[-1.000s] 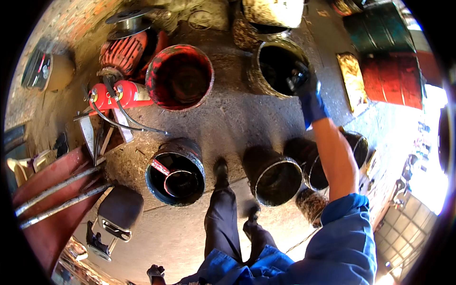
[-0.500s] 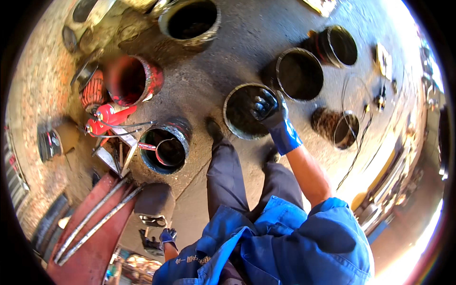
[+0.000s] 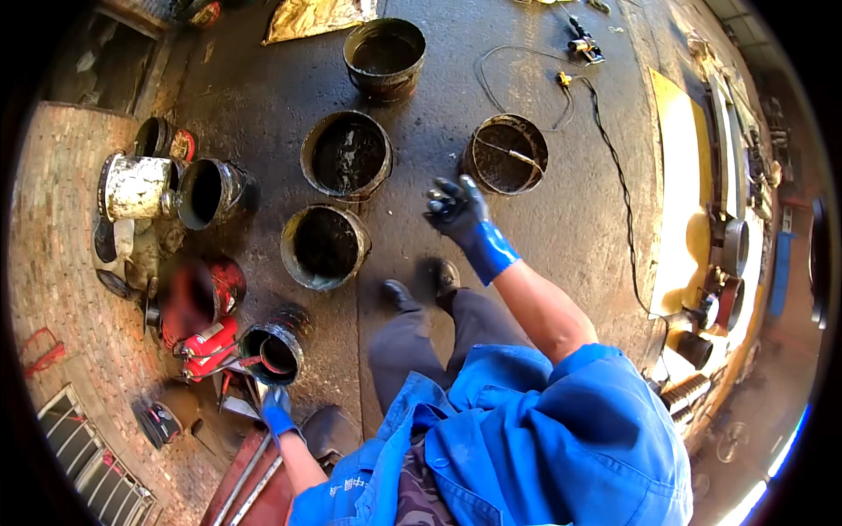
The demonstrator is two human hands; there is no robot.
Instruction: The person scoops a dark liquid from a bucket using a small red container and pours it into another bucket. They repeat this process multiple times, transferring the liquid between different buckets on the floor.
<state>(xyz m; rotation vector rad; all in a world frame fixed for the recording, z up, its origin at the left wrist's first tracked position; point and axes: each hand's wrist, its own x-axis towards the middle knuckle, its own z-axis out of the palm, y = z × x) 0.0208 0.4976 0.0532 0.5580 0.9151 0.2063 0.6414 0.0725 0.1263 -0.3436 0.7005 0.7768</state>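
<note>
My right hand (image 3: 460,212), in a blue rubber glove darkened with black grime, hovers over the floor. Its fingers are loosely bent and apart, with nothing between them. Closest to it is a grimy bucket (image 3: 474,175) with a wire handle across its mouth. To its left stand an open bucket (image 3: 290,263) with dark insides and another like it (image 3: 309,175). My left hand (image 3: 279,412), gloved in blue, is low on the left, beside a dark bucket (image 3: 296,340) holding a red-handled dipper (image 3: 257,360). Its fingers are too small and blurred to read.
A red fire extinguisher (image 3: 210,338) and a red drum (image 3: 230,285) stand at the left. Farther ahead is another bucket (image 3: 386,88). A black cable (image 3: 614,167) runs along the floor to the right, near a yellow board (image 3: 675,175). Metal bars (image 3: 254,482) lie at lower left.
My view has turned right, so the buckets appear farther left. My right hand has come away from a bucket's rim. My left hand has risen toward the dark bucket with the dipper.
</note>
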